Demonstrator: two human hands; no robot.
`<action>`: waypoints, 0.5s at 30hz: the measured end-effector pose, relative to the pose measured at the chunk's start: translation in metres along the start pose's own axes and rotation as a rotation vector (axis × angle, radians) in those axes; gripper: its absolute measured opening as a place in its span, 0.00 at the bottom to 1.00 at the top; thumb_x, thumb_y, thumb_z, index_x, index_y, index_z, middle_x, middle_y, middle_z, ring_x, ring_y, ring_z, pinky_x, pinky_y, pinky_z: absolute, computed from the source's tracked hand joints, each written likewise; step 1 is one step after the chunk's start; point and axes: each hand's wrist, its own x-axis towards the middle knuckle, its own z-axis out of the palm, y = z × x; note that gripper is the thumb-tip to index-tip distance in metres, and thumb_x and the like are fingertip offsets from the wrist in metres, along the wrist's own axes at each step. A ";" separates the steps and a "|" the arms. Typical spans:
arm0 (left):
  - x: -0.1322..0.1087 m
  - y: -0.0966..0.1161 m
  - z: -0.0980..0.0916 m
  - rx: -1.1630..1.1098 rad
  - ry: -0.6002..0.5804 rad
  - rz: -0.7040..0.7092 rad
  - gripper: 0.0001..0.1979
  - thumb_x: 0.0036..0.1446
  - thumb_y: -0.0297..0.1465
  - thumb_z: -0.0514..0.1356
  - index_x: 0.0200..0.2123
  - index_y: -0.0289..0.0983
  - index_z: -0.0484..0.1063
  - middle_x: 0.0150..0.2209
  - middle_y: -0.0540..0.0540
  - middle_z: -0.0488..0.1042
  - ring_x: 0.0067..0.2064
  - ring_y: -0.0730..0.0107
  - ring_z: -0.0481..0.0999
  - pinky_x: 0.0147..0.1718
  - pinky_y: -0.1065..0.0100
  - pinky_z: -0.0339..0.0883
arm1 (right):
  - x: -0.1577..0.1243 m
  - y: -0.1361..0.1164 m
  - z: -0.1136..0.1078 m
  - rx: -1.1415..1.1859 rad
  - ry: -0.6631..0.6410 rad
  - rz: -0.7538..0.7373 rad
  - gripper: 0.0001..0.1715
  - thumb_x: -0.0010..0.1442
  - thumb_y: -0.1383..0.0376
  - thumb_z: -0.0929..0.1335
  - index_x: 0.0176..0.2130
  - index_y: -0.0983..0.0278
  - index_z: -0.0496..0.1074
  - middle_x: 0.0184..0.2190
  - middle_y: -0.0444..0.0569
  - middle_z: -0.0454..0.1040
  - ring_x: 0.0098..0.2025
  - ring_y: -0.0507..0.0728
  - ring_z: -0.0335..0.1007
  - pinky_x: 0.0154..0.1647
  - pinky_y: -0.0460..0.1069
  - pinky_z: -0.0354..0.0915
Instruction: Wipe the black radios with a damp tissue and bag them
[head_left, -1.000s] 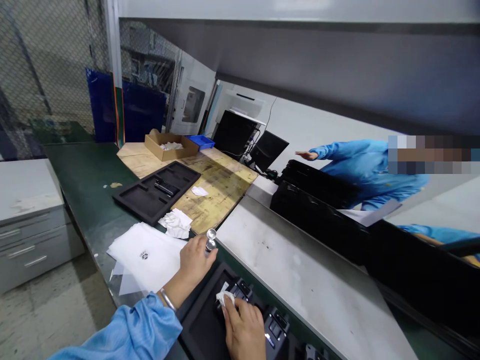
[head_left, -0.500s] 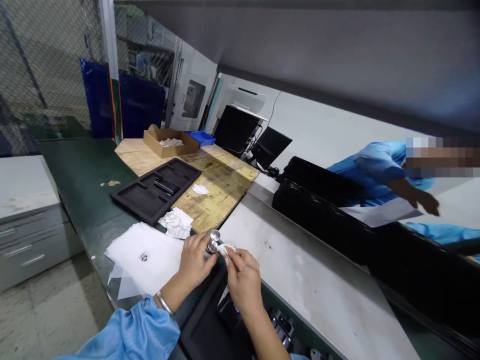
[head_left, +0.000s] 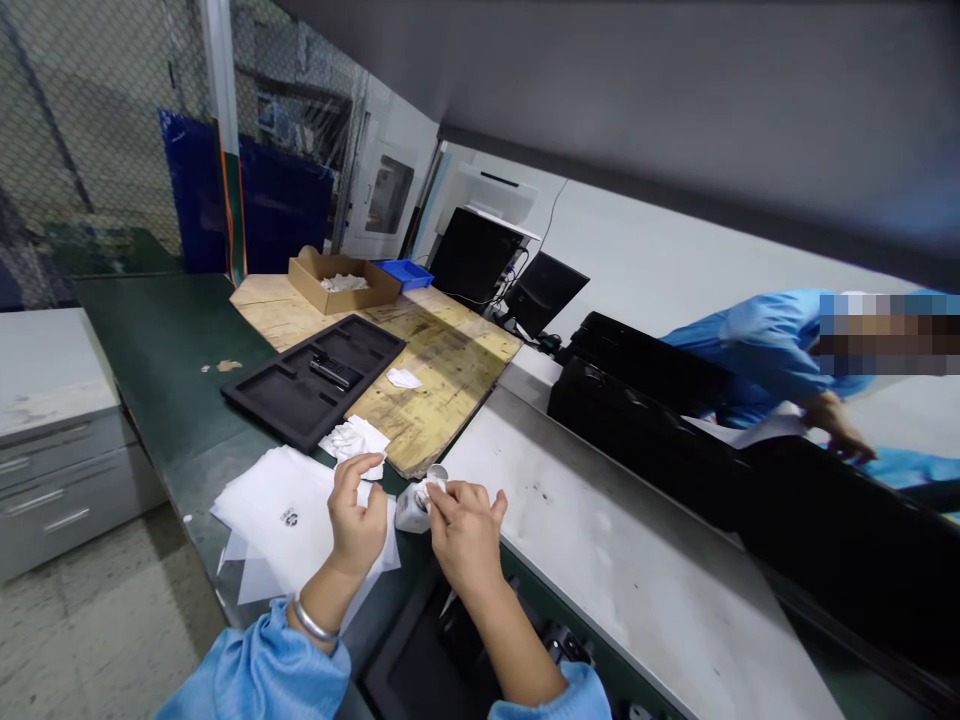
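A small white bottle [head_left: 409, 510] with a round metal flip lid [head_left: 436, 472] tipped up stands on the green bench. My left hand [head_left: 358, 520] is just left of it, thumb and fingers apart, with nothing in it. At the bottle's mouth, my right hand [head_left: 469, 535] pinches a crumpled white tissue [head_left: 426, 490], mostly covered by the fingers. White printed sheets [head_left: 289, 510] lie left of my left hand. Behind the bottle is a wad of crumpled white paper [head_left: 352, 440]. Below my right forearm, a black tray [head_left: 409, 650] is partly hidden.
A black foam tray [head_left: 262, 400] holding a dark device [head_left: 334, 372] lies ahead on the left. Beyond are a cardboard box [head_left: 307, 285] and a blue bin [head_left: 409, 272]. Black cases [head_left: 637, 430] line the right; a co-worker's hand [head_left: 836, 425] is over them.
My left hand has let go of the bottle and drawn back left, fingers spreading. My right hand has moved slightly left with the tissue. The co-worker's hand has dropped lower.
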 end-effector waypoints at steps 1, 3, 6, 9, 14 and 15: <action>0.001 0.000 -0.001 -0.001 0.002 0.020 0.15 0.57 0.23 0.53 0.46 0.38 0.71 0.45 0.44 0.73 0.49 0.61 0.73 0.53 0.56 0.67 | 0.002 -0.003 0.000 0.000 -0.011 -0.004 0.14 0.65 0.69 0.65 0.47 0.58 0.76 0.39 0.49 0.72 0.45 0.60 0.62 0.58 0.76 0.40; 0.002 0.001 -0.003 0.000 -0.004 0.062 0.12 0.59 0.25 0.53 0.46 0.37 0.70 0.43 0.44 0.73 0.48 0.61 0.73 0.52 0.56 0.67 | 0.007 -0.007 -0.004 0.006 -0.023 -0.012 0.13 0.65 0.69 0.65 0.46 0.57 0.76 0.38 0.48 0.72 0.44 0.60 0.62 0.58 0.76 0.39; 0.000 0.004 -0.004 0.016 -0.067 0.117 0.11 0.60 0.27 0.54 0.46 0.36 0.70 0.42 0.43 0.72 0.46 0.61 0.73 0.49 0.56 0.68 | 0.006 0.005 -0.020 0.040 0.028 0.022 0.12 0.64 0.69 0.66 0.43 0.56 0.77 0.37 0.47 0.73 0.44 0.60 0.63 0.59 0.75 0.39; -0.019 0.018 0.004 0.061 -0.292 0.172 0.13 0.60 0.29 0.57 0.48 0.37 0.72 0.39 0.43 0.74 0.40 0.60 0.74 0.43 0.59 0.69 | -0.027 0.042 -0.046 0.101 0.174 0.142 0.13 0.65 0.65 0.64 0.44 0.58 0.77 0.38 0.49 0.73 0.44 0.60 0.65 0.58 0.68 0.50; -0.081 0.070 0.051 0.553 -0.947 0.257 0.39 0.50 0.42 0.68 0.61 0.32 0.63 0.37 0.36 0.75 0.40 0.49 0.76 0.36 0.58 0.71 | -0.134 0.092 -0.065 0.303 0.286 0.333 0.18 0.67 0.57 0.63 0.43 0.63 0.78 0.35 0.52 0.74 0.37 0.57 0.71 0.39 0.52 0.68; -0.090 0.079 0.063 0.624 -1.016 0.240 0.43 0.47 0.41 0.70 0.62 0.31 0.62 0.37 0.34 0.75 0.39 0.47 0.76 0.35 0.58 0.71 | -0.152 0.095 -0.064 0.334 0.292 0.357 0.18 0.67 0.57 0.63 0.43 0.63 0.79 0.34 0.51 0.74 0.36 0.57 0.72 0.37 0.51 0.69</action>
